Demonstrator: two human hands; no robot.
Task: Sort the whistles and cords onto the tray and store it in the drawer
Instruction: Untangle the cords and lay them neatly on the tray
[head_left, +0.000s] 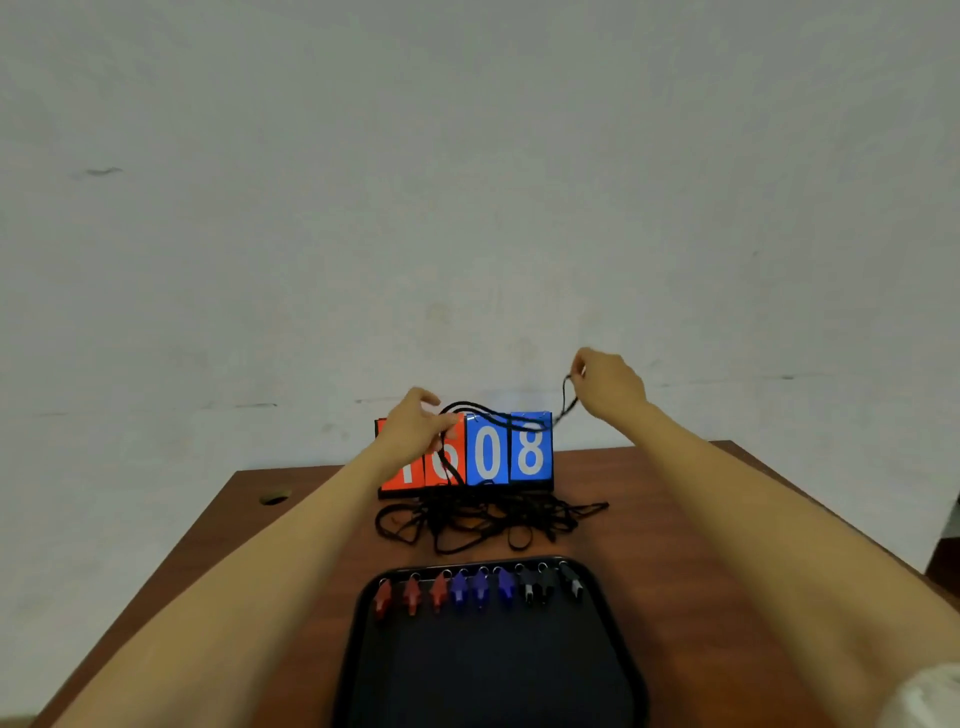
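Both hands are raised over the far end of the table (675, 519) with 1 black cord (564, 392) strung between them. The left hand (415, 431) has its fingers curled on the cord in front of the red cards. The right hand (608, 384) is higher and off to the right, pinching the cord's other end against the wall backdrop. The cord sags in a loop across the top of the scoreboard (488, 452), and a strand drops from the left hand toward the pile below.

The scoreboard stands upright at the table's far edge, with 2 red cards on the left (partly hidden by the left hand) and 2 blue cards reading 0 and 8.

The pile of cords (478, 519), all black and tangled, lies on the table just in front of the scoreboard, between it and the tray.

The black tray (493, 675) sits on the near part of the table, centered. 9 whistles line up in a row along its far rim: 3 red whistles (412, 592) at left, 3 blue whistles (480, 587) in the middle, 3 black whistles (545, 584) at right, each with a metal ring pointing toward the rim.

A round hole (272, 498) is in the table's far left corner.
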